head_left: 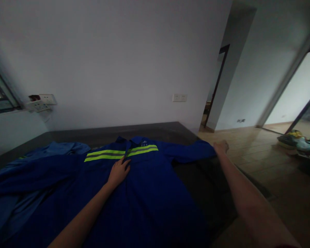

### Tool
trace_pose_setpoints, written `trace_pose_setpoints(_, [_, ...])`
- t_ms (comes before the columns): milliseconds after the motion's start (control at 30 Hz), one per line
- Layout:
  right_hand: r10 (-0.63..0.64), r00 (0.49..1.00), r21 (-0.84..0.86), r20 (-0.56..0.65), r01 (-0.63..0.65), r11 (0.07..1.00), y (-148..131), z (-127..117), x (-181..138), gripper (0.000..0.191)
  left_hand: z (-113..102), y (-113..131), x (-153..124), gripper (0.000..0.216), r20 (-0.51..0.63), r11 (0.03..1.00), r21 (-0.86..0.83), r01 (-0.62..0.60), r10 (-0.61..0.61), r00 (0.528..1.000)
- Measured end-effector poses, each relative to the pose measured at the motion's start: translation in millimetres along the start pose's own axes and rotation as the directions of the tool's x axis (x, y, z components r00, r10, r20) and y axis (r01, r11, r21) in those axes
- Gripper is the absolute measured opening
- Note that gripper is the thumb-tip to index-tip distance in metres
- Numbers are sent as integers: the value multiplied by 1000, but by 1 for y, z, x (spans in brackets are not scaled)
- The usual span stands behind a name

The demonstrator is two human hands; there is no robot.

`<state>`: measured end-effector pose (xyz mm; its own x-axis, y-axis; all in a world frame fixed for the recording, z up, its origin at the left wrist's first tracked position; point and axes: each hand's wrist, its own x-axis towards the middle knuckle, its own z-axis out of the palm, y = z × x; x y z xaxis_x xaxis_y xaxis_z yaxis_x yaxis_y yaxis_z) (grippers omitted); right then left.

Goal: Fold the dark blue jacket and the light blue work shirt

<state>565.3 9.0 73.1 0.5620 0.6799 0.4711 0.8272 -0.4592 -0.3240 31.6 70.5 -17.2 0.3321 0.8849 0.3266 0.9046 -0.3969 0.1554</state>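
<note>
A dark blue work jacket (150, 193) with yellow-green reflective stripes (120, 153) across the chest lies spread flat on a dark table (155, 131). My left hand (119, 171) rests flat on the jacket's chest just below the stripes, fingers stretched out. My right arm reaches far to the right, and my right hand (221, 147) is closed on the end of the jacket's sleeve (189, 151), which is pulled out sideways to the table's right edge.
More blue clothing (28, 175) lies bunched at the table's left. A white wall with sockets (179, 97) stands behind. A doorway (215, 89), wooden floor (260, 151) and a pile of things (299, 143) lie to the right.
</note>
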Motion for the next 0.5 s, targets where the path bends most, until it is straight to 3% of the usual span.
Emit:
trace_pose_setpoints(100, [-63, 998, 58, 4, 63, 996, -34, 6, 0, 43, -3, 4, -1, 40, -2, 1000, 8, 0, 0, 1000])
trace_pose_setpoints(167, [-202, 978, 123, 45, 195, 973, -72, 13, -8, 41, -4, 5, -2, 40, 0, 1000, 4, 1, -1, 1000])
trace_pose_setpoints(233, [-367, 925, 203, 94, 343, 917, -115, 22, -31, 36, -5, 6, -3, 40, 5, 1000, -2, 6, -6, 1000])
trace_pose_setpoints(267, [-460, 880, 253, 117, 421, 871, -136, 27, -49, 35, -5, 6, -4, 40, 8, 1000, -5, 10, -10, 1000])
trace_pose_setpoints(367, [-733, 653, 441, 190, 610, 658, -187, 41, -114, 55, -7, 5, -4, 40, 22, 1000, -17, 13, -13, 1000])
trace_pose_setpoints(433, [-777, 549, 462, 308, 628, 627, -205, 50, -153, 66, -7, 6, -4, 41, 36, 1000, -23, 7, -6, 999])
trace_pose_setpoints(500, [-759, 488, 433, 432, 626, 649, -209, 58, -178, 69, -8, 6, -5, 42, 49, 1000, -28, 4, -3, 999])
